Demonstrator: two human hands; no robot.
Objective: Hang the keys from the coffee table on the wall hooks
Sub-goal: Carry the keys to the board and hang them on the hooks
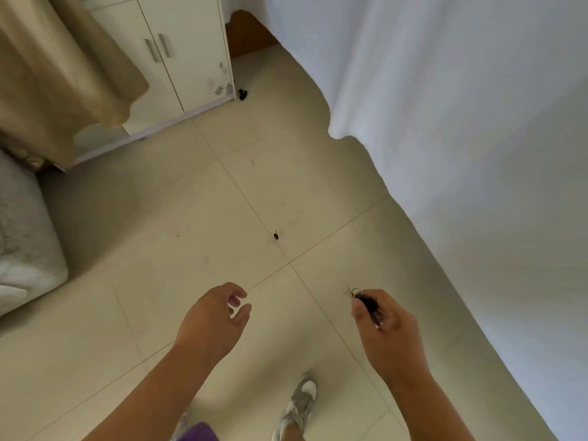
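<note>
left hand (213, 316) loosely curled, right hand (386, 326) clenched

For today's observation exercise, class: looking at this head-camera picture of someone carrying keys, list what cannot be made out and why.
- Keys: mostly hidden inside the right hand; their number cannot be counted.
- Wall hooks and coffee table: outside the frame.
- Small dark speck on the floor: too small to identify.
- Black object by the cabinet: too small and far off.
- Left shoe: cut off by the bottom edge and the left arm.

Single head view, looking steeply down at floor (191, 281), hands near.
</note>
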